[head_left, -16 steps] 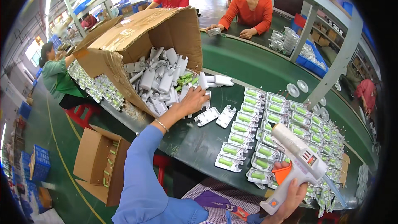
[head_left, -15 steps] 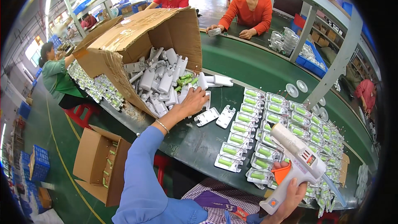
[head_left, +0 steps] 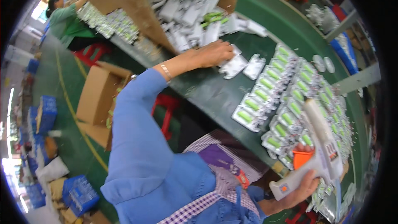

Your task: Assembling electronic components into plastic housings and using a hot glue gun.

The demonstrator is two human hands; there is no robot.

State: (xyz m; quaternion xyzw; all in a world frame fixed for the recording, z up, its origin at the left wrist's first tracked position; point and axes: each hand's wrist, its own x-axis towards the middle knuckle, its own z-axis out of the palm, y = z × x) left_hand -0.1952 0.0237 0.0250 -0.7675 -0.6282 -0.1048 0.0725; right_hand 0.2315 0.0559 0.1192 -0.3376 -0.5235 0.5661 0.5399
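My left hand reaches over the bench beside the heap of white plastic casings. Its fingers are curled at the edge of a white casing that they partly hide. Close by lie two loose casing halves, one nearer the hand and another to its right. In my right hand is a white glue gun with an orange trigger, its rear end pointing up and away. Below and beside the gun stand rows of open casings with green battery cells, wired at their ends.
A big cardboard box lies on its side, spilling casings onto the dark bench. A smaller carton and red stools are below the bench. Co-workers sit across the green belt and at far left. A metal post rises at right.
The view has tilted down and turned, so the bench appears higher and more slanted. My left hand has drawn slightly back from the heap; my right hand still holds the glue gun.
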